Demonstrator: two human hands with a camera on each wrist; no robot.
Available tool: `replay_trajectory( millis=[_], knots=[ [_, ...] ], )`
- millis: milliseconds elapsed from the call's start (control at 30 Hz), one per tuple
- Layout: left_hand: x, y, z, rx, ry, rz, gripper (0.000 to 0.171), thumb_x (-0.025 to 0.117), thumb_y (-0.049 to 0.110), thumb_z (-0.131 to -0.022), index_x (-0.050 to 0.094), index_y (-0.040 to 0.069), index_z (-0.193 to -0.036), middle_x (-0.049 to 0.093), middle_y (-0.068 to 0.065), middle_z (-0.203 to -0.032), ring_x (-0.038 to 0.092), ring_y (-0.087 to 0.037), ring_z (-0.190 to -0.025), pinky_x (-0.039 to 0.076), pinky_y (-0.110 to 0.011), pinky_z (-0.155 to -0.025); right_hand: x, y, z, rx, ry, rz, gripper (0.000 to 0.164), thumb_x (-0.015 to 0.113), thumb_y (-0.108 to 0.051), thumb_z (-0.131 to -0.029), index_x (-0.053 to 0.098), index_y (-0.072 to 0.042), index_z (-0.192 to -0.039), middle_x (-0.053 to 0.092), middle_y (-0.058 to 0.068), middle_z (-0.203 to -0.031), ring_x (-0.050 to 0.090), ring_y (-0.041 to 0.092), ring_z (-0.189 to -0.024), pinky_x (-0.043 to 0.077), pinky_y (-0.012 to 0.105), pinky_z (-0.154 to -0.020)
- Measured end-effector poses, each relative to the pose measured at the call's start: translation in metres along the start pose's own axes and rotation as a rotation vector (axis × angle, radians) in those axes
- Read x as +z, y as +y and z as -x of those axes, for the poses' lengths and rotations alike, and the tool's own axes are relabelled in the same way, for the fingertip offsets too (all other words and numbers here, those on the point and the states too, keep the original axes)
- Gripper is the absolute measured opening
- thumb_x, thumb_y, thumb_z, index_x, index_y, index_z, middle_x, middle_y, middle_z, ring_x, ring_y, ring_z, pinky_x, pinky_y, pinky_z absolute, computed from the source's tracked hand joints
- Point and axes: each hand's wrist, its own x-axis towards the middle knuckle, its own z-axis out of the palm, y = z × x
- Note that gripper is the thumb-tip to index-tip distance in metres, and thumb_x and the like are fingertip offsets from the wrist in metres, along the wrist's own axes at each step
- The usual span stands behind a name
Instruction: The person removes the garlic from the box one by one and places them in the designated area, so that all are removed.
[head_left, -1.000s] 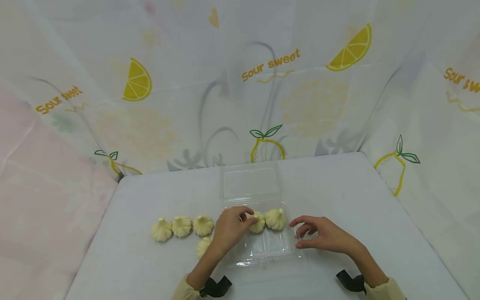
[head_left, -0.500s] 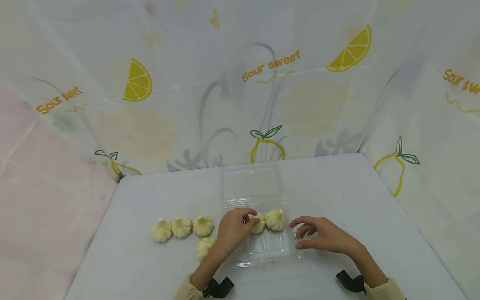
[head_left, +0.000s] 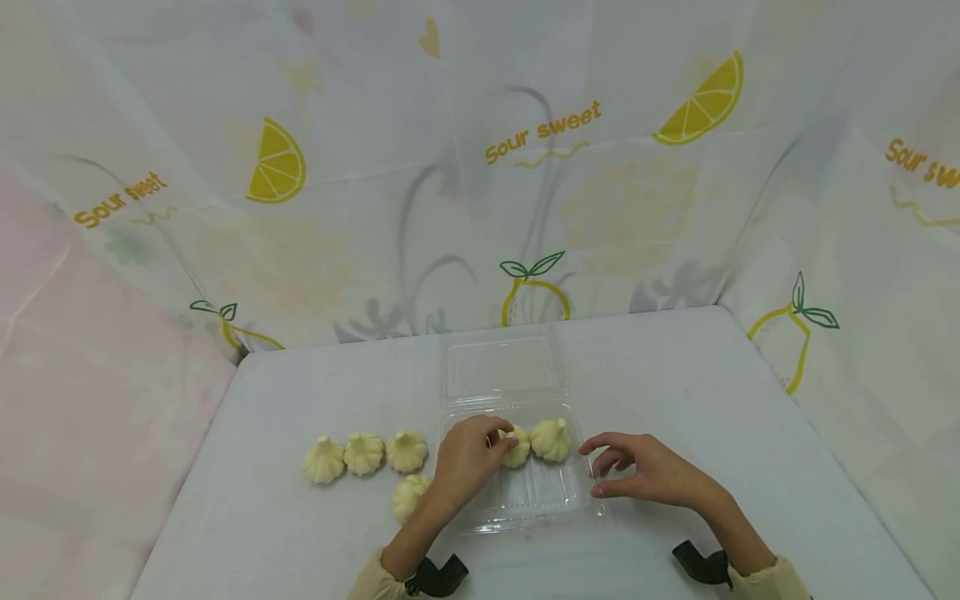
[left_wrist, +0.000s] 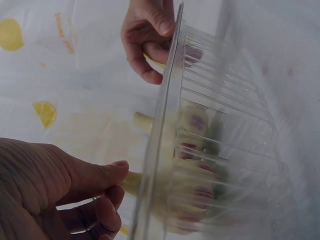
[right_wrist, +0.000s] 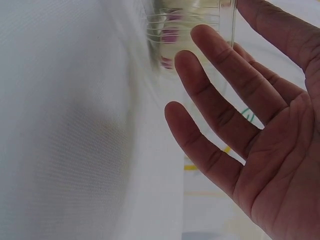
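Note:
A clear plastic clamshell container (head_left: 525, 500) lies with its lid (head_left: 502, 367) folded back. In its base sit two pale garlic bulbs, side by side. My left hand (head_left: 465, 458) reaches over the container's left side; its thumb and finger pinch the stem of the left garlic bulb (head_left: 517, 450), as the left wrist view shows. The right garlic bulb (head_left: 551, 440) stands beside it, untouched by either hand. At the container's right edge is my right hand (head_left: 648, 471), fingers loosely spread and holding nothing, fingertips right by the rim.
Three garlic bulbs (head_left: 363, 454) stand in a row on the white table (head_left: 247, 517), left of the container. One more garlic bulb (head_left: 408, 496) lies in front of them, partly behind my left forearm. A printed cloth (head_left: 420, 200) hangs behind the table.
My left hand has shifted very slightly right and toward me, then stayed put at the same garlic bulb. The right hand has not moved.

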Motion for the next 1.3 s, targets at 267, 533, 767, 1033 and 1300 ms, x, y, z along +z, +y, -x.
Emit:
replay_trajectory(
  millis=[267,533,767,1033,1300],
  knots=[
    [-0.001,-0.002,0.0,0.058,0.04,-0.028,0.009,0.079,0.015,-0.083,0.077,0.01,-0.09,0.059,0.008,-0.071,0.052,-0.006,-0.064,0.042,-0.022,-0.056,0.0,0.0,0.001,-0.004,0.002,0.0,0.048,0.079,-0.027,-0.086,0.06,-0.009,-0.126,0.072,-0.002,-0.094,0.066,0.013,-0.092,0.054,0.045,-0.081],
    [-0.009,-0.003,0.002,0.069,0.044,-0.02,0.006,0.078,0.014,-0.083,0.076,0.012,-0.089,0.059,0.009,-0.071,0.051,-0.005,-0.063,0.043,-0.022,-0.056,0.0,0.0,0.001,-0.013,0.005,-0.006,0.048,0.079,-0.027,-0.086,0.06,-0.009,-0.126,0.072,-0.002,-0.094,0.066,0.014,-0.092,0.054,0.046,-0.081],
    [-0.02,-0.006,0.004,0.111,0.069,0.03,0.007,0.08,0.011,-0.081,0.075,0.013,-0.086,0.057,0.011,-0.069,0.051,-0.005,-0.063,0.045,-0.023,-0.057,0.0,-0.001,0.001,-0.012,0.003,-0.005,0.048,0.079,-0.027,-0.086,0.059,-0.009,-0.126,0.072,-0.002,-0.095,0.066,0.014,-0.092,0.054,0.045,-0.082],
    [-0.032,-0.011,0.004,0.154,0.09,0.074,0.011,0.082,0.008,-0.08,0.075,0.013,-0.086,0.056,0.012,-0.07,0.049,-0.004,-0.061,0.044,-0.022,-0.055,0.0,0.001,0.001,-0.004,0.0,-0.006,0.049,0.079,-0.028,-0.086,0.059,-0.01,-0.127,0.072,-0.002,-0.096,0.066,0.014,-0.093,0.054,0.045,-0.081],
    [-0.046,-0.015,0.009,0.166,0.073,0.1,0.01,0.08,0.009,-0.083,0.075,0.014,-0.09,0.056,0.014,-0.071,0.049,-0.003,-0.062,0.044,-0.022,-0.055,0.0,0.004,0.001,-0.005,0.003,0.002,0.048,0.078,-0.028,-0.086,0.06,-0.011,-0.126,0.072,-0.002,-0.096,0.066,0.014,-0.092,0.055,0.042,-0.08]
  ],
)
